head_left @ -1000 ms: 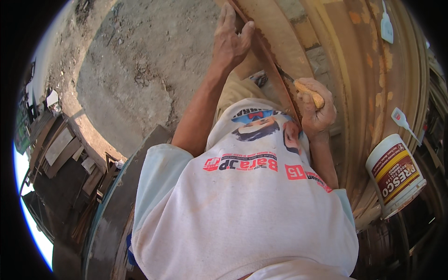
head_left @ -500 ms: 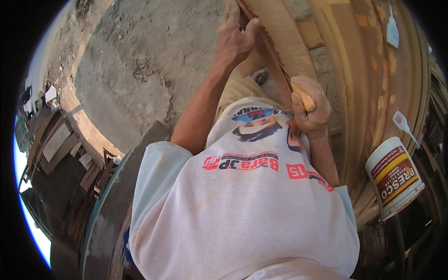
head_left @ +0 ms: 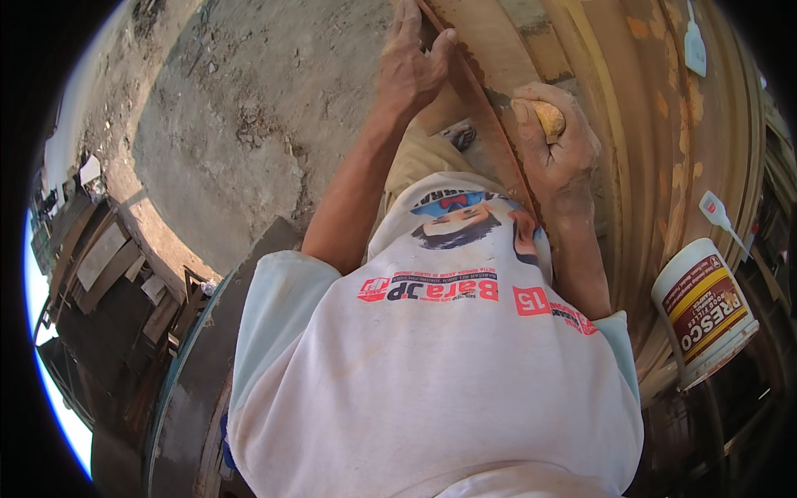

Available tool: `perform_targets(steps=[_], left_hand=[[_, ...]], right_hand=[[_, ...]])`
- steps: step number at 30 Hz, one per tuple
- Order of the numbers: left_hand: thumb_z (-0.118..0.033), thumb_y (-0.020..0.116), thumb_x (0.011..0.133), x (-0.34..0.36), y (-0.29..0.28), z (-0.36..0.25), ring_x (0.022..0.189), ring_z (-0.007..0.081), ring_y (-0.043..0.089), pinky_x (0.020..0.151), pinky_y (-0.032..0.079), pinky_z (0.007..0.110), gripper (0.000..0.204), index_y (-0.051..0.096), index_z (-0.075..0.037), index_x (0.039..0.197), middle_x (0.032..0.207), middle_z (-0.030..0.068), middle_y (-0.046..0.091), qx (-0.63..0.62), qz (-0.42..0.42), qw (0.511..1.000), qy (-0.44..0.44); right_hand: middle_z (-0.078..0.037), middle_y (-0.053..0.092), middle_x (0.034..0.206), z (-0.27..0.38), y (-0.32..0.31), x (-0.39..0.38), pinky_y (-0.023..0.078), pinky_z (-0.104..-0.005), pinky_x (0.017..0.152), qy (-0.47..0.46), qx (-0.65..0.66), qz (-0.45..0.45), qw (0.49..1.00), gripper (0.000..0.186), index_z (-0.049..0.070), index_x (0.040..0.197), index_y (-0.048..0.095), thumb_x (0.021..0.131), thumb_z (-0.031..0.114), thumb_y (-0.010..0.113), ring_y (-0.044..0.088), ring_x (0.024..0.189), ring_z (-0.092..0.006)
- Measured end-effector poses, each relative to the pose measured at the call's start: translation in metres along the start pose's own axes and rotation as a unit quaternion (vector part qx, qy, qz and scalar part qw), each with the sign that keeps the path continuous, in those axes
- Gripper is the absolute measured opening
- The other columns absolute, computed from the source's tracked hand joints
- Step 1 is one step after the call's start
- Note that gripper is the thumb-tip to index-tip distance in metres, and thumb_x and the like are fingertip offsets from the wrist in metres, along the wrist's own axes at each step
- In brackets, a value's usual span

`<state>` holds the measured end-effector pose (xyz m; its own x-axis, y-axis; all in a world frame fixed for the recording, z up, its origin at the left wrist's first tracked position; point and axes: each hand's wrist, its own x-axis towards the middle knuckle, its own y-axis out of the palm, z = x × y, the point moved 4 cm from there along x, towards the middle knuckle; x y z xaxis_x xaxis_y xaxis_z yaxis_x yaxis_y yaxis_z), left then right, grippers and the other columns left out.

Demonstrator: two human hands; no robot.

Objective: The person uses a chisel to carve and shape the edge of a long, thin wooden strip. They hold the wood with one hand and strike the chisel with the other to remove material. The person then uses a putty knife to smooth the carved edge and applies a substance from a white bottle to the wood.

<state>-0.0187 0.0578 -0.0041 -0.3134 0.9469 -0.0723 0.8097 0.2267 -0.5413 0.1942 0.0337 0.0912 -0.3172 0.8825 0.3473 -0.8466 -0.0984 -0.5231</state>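
Note:
A long wooden board point(head_left: 486, 104) slants from the top middle down against my shirt, its narrow reddish-brown edge facing up. Near its far end, my left hand point(head_left: 413, 70) grips that edge, thumb on one side and fingers stretched along the other. To the right of the edge, my right hand point(head_left: 564, 137) is closed around a rounded yellowish-brown piece point(head_left: 550, 119); its rounded end shows between thumb and fingers. The rest of that piece is hidden in the hand, so I cannot tell its exact kind.
Stacked wooden panels point(head_left: 639, 166) with orange-brown filler patches rise on the right. A white putty spatula point(head_left: 695, 50) and another spatula point(head_left: 714, 209) lie on them, beside a white, maroon-labelled tub point(head_left: 704, 311). Rough concrete ground point(head_left: 241, 108) and scrap boards point(head_left: 100, 257) are at left.
My right hand has moved up and slightly right with the yellowish-brown piece, turning so its end points differently. My left hand stays almost in place on the board.

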Motion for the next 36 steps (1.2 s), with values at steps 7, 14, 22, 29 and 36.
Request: perform_targets(steps=[7,14,22,29,36], left_hand=[[-0.038,0.069,0.103,-0.009,-0.004,0.005,0.149,0.0462,0.048,0.118,0.046,0.047,0.082,0.034,0.004,0.165,0.162,0.0343,0.044,0.052,-0.032,0.995,0.073],[-0.018,0.085,0.089,-0.057,0.002,-0.049,0.137,0.0345,0.062,0.122,0.041,0.058,0.063,0.062,-0.008,0.146,0.138,0.0152,0.07,-0.005,0.064,0.948,0.312],[-0.011,0.082,0.09,-0.058,0.029,-0.026,0.103,0.0318,0.075,0.122,0.041,0.059,0.04,0.069,-0.008,0.127,0.11,0.0102,0.077,-0.05,0.043,0.936,0.347],[-0.008,0.08,0.09,-0.065,0.019,-0.028,0.1,0.0326,0.074,0.122,0.042,0.059,0.038,0.069,-0.008,0.126,0.104,0.0109,0.076,-0.051,0.022,0.947,0.318],[-0.002,0.075,0.091,-0.068,0.02,-0.023,0.105,0.0366,0.072,0.124,0.041,0.055,0.035,0.068,-0.005,0.124,0.111,0.0136,0.074,-0.153,0.033,0.948,0.277]], right_hand=[[-0.014,0.075,0.097,0.002,0.006,0.022,0.058,-0.0394,0.07,0.06,-0.02,0.07,0.996,0.02,0.003,0.11,0.067,0.098,0.013,0.08,0.074,0.081,-0.0314],[-0.014,0.074,0.1,0.0,0.01,0.019,0.059,-0.0402,0.073,0.046,0.011,0.05,0.998,0.019,0.004,0.108,0.069,0.099,0.018,0.079,0.074,0.084,-0.0331],[-0.017,0.073,0.115,0.04,-0.013,0.049,0.058,-0.0376,0.089,-0.031,-0.088,0.124,0.988,0.031,0.0,0.117,0.072,0.107,0.03,0.07,0.073,0.101,-0.0293],[-0.015,0.071,0.11,0.074,-0.003,0.103,0.057,-0.0422,0.087,-0.137,-0.052,0.074,0.986,0.027,0.0,0.122,0.069,0.108,0.022,0.063,0.071,0.097,-0.0328],[-0.016,0.071,0.103,0.031,0.055,0.087,0.056,-0.0455,0.085,-0.019,-0.034,0.166,0.985,0.026,0.001,0.115,0.068,0.109,0.026,0.061,0.071,0.092,-0.0361]])
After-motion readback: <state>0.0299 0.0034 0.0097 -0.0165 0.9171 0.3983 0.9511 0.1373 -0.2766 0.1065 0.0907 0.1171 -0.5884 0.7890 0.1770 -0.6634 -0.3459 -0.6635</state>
